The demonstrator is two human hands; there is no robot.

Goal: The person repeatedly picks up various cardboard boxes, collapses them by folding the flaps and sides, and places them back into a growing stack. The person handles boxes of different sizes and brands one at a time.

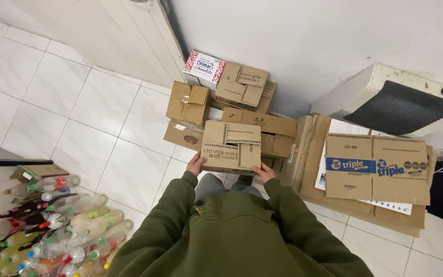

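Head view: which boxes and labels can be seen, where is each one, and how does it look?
Brown box: held in both hands, centre, dark printed stripes.
White carton: back of the pile by the wall, red pattern.
Flattened cardboard: on the floor at right, blue label band.
Bottles: lower left, coloured caps.

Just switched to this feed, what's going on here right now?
A person in a green jacket holds a closed cardboard box at its lower edge, left hand and right hand at either side. Just beyond it is a stack of boxes against the wall. Flattened cartons lie on the right, bottles on the left.
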